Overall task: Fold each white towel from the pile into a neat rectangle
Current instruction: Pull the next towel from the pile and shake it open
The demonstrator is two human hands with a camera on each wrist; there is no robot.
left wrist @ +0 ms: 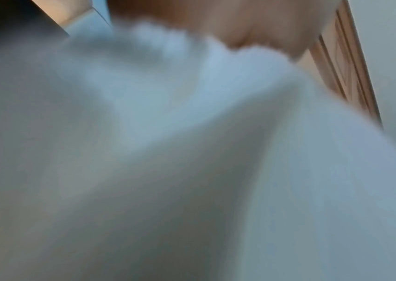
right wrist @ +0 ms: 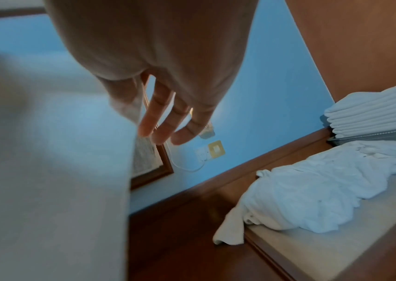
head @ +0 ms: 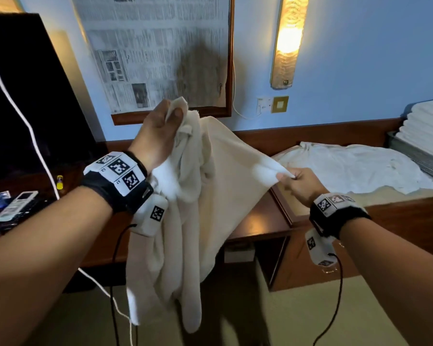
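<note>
A white towel (head: pixel 185 208) hangs in the air in front of the desk, bunched at its top. My raised left hand (head: pixel 171 112) grips that bunched top end. Lower and to the right, my right hand (head: pixel 289 176) pinches a corner of the same towel and draws it out sideways. The towel (left wrist: pixel 192 171) fills the blurred left wrist view. In the right wrist view the towel (right wrist: pixel 47 161) covers the left side, and three fingers (right wrist: pixel 165 121) stick out straight beside it. A crumpled pile of white towels (head: pixel 348 166) (right wrist: pixel 324 190) lies on the beige-topped table.
A stack of folded towels (head: pixel 428 126) (right wrist: pixel 372 112) sits on a grey tray at far right. A dark screen (head: pixel 23 96), remotes (head: pixel 15 206) and a white cable are on the left. A newspaper-covered frame (head: pixel 160 58) and a lit lamp (head: pixel 288 41) hang on the wall behind the wooden desk (head: pixel 260 221).
</note>
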